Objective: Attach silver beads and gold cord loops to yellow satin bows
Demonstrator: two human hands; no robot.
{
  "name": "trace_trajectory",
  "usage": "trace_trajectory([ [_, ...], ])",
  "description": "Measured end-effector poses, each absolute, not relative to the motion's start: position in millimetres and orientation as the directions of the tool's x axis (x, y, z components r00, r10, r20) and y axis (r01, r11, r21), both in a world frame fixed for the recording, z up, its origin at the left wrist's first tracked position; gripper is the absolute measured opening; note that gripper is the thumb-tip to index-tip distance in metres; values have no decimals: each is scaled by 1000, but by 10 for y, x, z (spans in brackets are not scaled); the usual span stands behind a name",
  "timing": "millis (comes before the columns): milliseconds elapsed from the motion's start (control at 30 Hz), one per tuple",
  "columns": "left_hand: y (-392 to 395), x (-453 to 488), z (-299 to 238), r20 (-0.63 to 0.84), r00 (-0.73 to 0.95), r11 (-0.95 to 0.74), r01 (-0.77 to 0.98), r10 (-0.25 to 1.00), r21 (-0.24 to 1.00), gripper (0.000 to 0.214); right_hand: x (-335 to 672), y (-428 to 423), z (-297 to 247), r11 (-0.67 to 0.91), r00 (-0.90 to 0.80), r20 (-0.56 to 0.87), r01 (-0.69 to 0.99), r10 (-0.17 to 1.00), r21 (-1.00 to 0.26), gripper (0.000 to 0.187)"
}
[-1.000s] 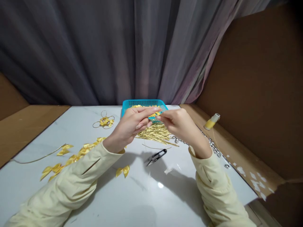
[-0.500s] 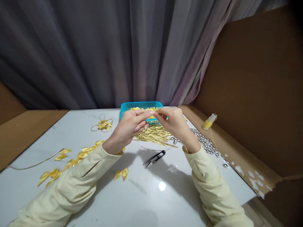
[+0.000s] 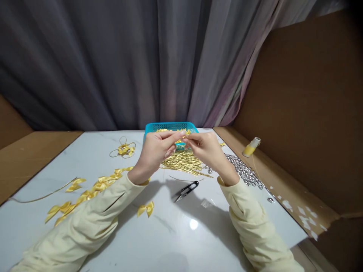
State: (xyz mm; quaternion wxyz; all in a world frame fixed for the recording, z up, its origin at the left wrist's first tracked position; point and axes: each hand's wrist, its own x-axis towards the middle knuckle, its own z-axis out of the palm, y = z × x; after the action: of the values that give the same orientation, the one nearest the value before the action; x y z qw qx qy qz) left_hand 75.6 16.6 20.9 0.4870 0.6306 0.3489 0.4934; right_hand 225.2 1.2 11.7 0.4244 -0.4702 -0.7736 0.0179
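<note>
My left hand and my right hand meet above the table, fingertips pinched together. Whatever lies between them is too small to make out against the yellow pieces behind. Just beyond is a blue basket holding yellow ribbon bows. Below my fingers a bundle of gold twist ties lies spread out. Nearer to me are black thread snips and a thin gold strand.
Yellow bows run in a line at left, and a single bow lies closer. A looped ornament sits far left. Silver beads are heaped at right, beside a yellow thread spool on cardboard. A clear plastic scrap lies right of centre.
My right hand has shifted slightly, its fingers curling in closer to my left fingertips. My left wrist has edged slightly right. The things on the table lie as before.
</note>
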Motion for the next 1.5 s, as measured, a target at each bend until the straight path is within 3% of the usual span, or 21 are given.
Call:
trace_trajectory([
  [200,141,780,142,507,168,-534,244,845,809,19,2253,-33,147,506,-221,584,773,781,-382,22],
  [333,111,770,137,633,267,-679,422,727,601,20,2259,-50,144,474,-234,558,814,796,-336,17],
  [433,78,734,196,594,415,-721,472,689,507,23,2277,-88,167,458,-290,498,850,817,-258,17],
  [567,72,657,305,431,601,-737,499,673,457,26,2279,-160,207,458,-384,409,883,828,-98,15],
  [733,138,531,419,112,736,-653,508,668,562,24,2272,-208,224,557,-518,314,829,796,-44,17],
  [900,184,457,453,-159,753,-387,494,639,779,19,2332,-211,213,641,-595,286,761,751,-99,27],
  [1200,216,508,452,-46,816,-387,323,577,864,18,2417,-149,230,652,-581,312,727,752,-217,21],
  [1500,221,495,460,-37,811,-453,363,584,814,25,2378,-150,209,611,-533,379,783,756,-117,14],
])
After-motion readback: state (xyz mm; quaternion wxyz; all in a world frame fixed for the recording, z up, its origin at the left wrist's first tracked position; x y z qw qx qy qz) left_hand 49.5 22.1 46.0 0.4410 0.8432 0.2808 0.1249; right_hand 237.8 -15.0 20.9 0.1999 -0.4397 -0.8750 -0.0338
